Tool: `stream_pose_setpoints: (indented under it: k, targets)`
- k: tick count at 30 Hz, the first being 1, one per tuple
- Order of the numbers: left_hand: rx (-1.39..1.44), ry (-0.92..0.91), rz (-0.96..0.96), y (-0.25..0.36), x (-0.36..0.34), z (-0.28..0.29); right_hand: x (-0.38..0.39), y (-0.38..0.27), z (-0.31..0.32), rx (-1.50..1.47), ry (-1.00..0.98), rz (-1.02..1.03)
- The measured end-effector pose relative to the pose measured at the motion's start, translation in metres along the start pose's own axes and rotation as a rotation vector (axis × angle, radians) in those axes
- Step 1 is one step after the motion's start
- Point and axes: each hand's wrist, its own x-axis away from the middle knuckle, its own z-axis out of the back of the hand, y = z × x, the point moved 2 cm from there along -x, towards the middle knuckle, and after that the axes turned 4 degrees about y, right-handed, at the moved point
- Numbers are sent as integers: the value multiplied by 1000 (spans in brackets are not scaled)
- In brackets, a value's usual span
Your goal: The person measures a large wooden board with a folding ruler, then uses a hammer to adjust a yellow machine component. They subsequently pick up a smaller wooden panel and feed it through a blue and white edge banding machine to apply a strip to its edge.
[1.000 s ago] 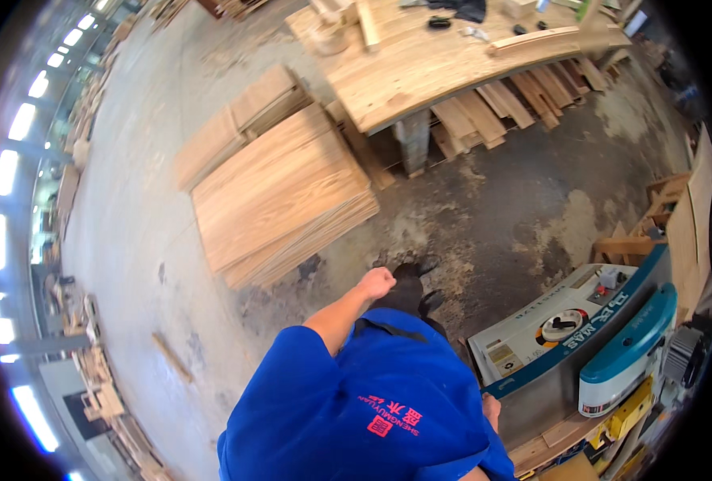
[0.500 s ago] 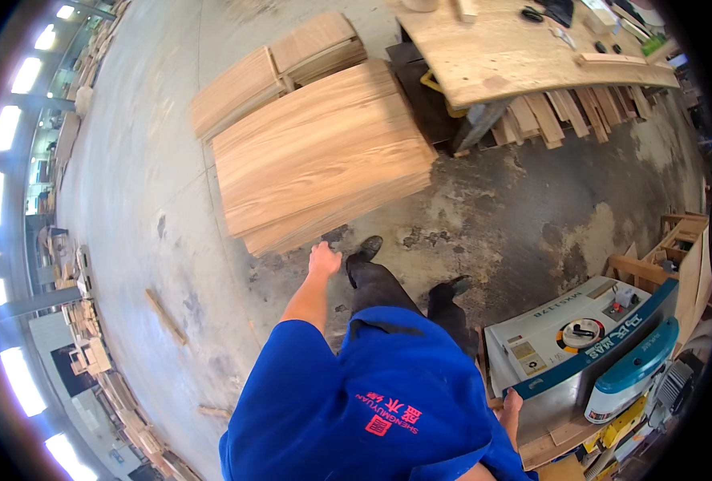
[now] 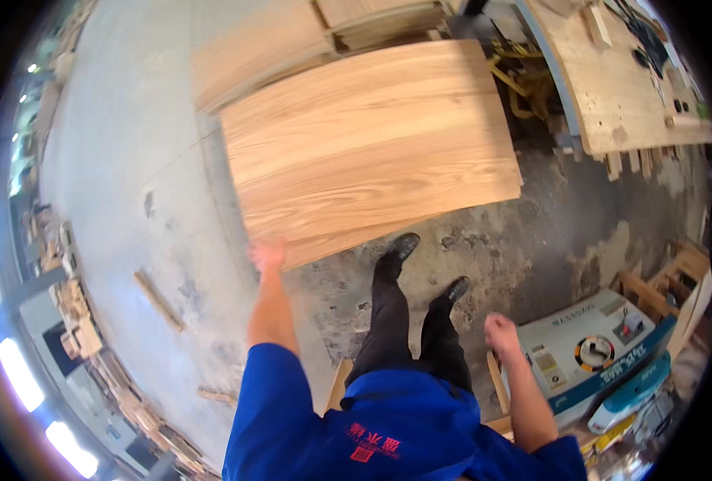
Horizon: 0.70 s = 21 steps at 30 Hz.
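A stack of wooden panels (image 3: 364, 136) with wavy light-brown grain lies low in front of me. My left hand (image 3: 269, 255) is at the stack's near left corner, smeared by motion; whether it touches the top panel I cannot tell, and its fingers do not show clearly. Off to the right, my right hand (image 3: 501, 332) hangs in the air with its fingers curled in, and nothing shows in it. Close beside that hand is a grey and teal machine (image 3: 560, 325) with a round dial on top.
More panel stacks (image 3: 264, 48) lie behind the front one. A wooden worktable (image 3: 612, 104) stands at the far right, with yellow metal parts (image 3: 520, 84) by its left edge. A loose wood strip (image 3: 158, 301) lies on the concrete floor at left, and a wooden frame (image 3: 677, 276) stands past the machine.
I have come closer to the panel stack. My left hand has moved left, to the stack's near corner. My right hand has left the machine's edge and come up into fuller view.
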Motion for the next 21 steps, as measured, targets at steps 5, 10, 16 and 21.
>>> stream_pose_setpoints:
  k: [5,10,16,21]
  targets:
    - [89,97,92,-52,-69,-17,-119,-144,-20,589,348,510]
    - [379,129,49,-27,-74,-1,-205,-248,-19,777,608,663]
    - [270,144,-31,-42,-82,-7,-217,-270,-48,819,674,395]
    - [227,63,-53,-66,-66,-15,-207,-246,-39,878,629,331]
